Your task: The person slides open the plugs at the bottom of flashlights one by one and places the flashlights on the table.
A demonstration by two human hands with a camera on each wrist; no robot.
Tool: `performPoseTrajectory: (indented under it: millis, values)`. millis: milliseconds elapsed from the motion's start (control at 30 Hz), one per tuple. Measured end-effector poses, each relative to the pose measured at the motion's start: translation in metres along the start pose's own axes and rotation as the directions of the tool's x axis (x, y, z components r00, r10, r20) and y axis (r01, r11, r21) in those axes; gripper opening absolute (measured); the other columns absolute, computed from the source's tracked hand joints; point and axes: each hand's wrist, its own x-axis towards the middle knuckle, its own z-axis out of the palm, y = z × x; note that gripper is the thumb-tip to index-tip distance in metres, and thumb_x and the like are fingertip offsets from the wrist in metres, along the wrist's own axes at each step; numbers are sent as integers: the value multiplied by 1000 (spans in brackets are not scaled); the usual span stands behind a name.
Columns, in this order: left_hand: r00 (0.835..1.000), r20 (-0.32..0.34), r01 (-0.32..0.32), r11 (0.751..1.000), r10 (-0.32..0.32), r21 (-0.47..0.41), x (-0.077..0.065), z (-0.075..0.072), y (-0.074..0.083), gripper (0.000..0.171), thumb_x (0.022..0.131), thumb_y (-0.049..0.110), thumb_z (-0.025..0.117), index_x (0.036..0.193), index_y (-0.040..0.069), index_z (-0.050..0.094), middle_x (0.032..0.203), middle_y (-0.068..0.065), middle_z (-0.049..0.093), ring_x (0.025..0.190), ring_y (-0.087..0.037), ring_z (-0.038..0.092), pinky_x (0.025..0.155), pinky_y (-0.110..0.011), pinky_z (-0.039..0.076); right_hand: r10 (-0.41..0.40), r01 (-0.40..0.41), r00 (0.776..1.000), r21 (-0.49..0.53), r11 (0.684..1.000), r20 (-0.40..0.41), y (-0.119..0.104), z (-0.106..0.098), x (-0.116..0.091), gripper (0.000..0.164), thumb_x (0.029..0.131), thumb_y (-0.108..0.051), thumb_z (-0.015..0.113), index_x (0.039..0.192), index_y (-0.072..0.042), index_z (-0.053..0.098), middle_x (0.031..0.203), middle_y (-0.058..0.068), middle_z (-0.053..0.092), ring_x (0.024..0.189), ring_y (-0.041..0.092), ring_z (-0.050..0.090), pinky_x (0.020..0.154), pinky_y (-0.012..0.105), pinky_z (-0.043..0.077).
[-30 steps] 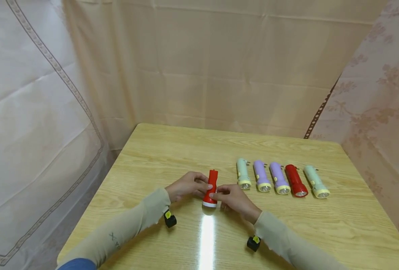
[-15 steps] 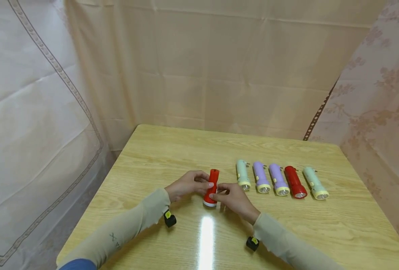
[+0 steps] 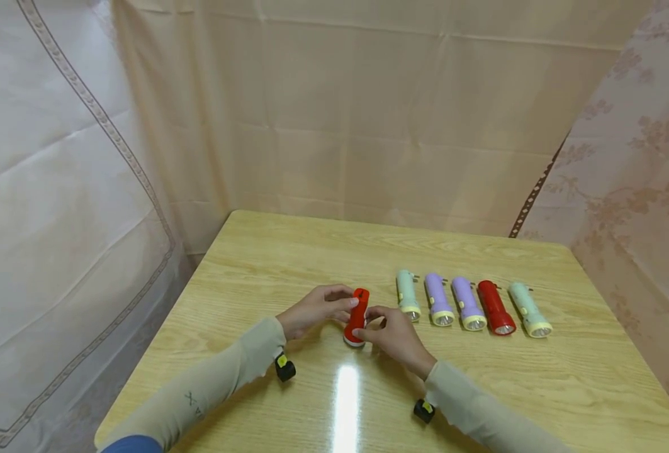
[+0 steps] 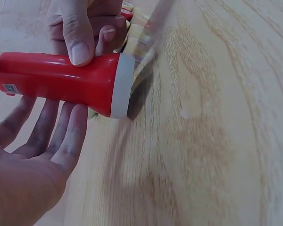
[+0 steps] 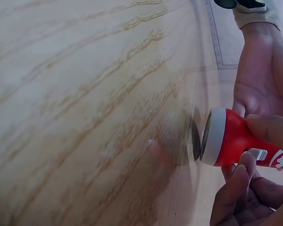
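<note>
Both hands hold a red flashlight (image 3: 359, 318) over the middle of the wooden table. Its white-rimmed head (image 4: 123, 87) points down, close over the tabletop, with the tail up. My left hand (image 3: 317, 309) grips it from the left, thumb near the tail end, and its fingers touch the underside of the barrel in the left wrist view. From the right, my right hand (image 3: 395, 335) pinches the barrel near the head, with the thumb (image 4: 80, 49) across it. A label and white lettering show on the red body (image 5: 236, 143) in the right wrist view.
To the right lies a row of several more flashlights: a mint one (image 3: 406, 290), two purple ones including this nearer purple flashlight (image 3: 436, 294), a red one (image 3: 493, 303), and another mint flashlight (image 3: 527, 305) at the end. Cloth curtains (image 3: 334, 113) hang behind the table (image 3: 289, 239).
The flashlight's tail has tipped slightly toward me and to the right. My left thumb has shifted up the barrel toward the tail. My right hand has hardly moved.
</note>
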Motion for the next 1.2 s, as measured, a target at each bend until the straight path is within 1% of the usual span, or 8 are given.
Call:
performPoseTrajectory:
  millis: [200,367,500,667,800,933,1067,1200]
  values:
    - [1000,-1,7,1000,-7,-9,0,0,0,44,103,37,65,135,8,62,129,-10,67,110,-34,68,104,-52,50,-11,10,1000,-42,999,-22,0,0,0,29,83,-24,88,104,-11,73,94,-2,70,69,16,58,56,29,48]
    - [1000,-4,-13,1000,13,-19,0,1,4,38,102,29,67,133,6,64,132,-10,65,112,-31,67,103,-51,51,-19,17,999,-65,998,-35,0,0,1,30,81,-24,90,101,-12,71,92,-2,69,69,17,57,56,30,47]
    - [999,12,-40,999,40,1,-1,3,7,34,103,23,66,131,6,66,132,-9,64,113,-29,66,102,-52,52,-31,28,999,-73,997,-44,1,2,1,34,79,-25,92,100,-11,69,93,-2,68,69,16,57,56,30,46]
    - [999,35,-39,999,38,31,-3,3,8,31,103,22,64,131,7,68,131,-8,65,114,-26,65,101,-52,53,-34,30,998,-87,996,-47,2,5,0,38,77,-27,93,100,-12,68,96,-2,69,66,15,57,54,29,46]
    - [999,27,-44,998,43,33,-4,3,7,32,103,23,66,130,7,68,129,-9,66,114,-27,65,100,-53,53,-67,63,997,-93,994,-49,3,6,-1,35,78,-26,92,102,-13,71,99,-2,70,66,14,57,54,29,47]
    - [999,12,-36,998,36,45,-4,4,4,32,100,22,70,129,6,67,127,-9,66,115,-25,64,100,-51,54,-89,85,995,-104,991,-41,3,7,-1,32,79,-25,92,104,-15,74,99,-3,71,69,14,58,56,29,49]
    - [1000,-2,-29,998,29,63,-5,6,3,32,99,22,73,128,8,68,126,-8,67,114,-24,65,98,-49,55,-82,78,996,-103,992,-34,3,7,-3,33,78,-25,92,104,-16,74,99,-4,71,68,14,58,56,29,49]
    - [999,-15,-51,995,52,87,-6,9,7,30,99,23,72,125,10,69,125,-8,68,111,-25,67,96,-50,56,-75,74,997,-45,996,-7,2,5,-3,37,80,-20,90,112,-12,73,104,3,71,60,17,62,49,28,50]
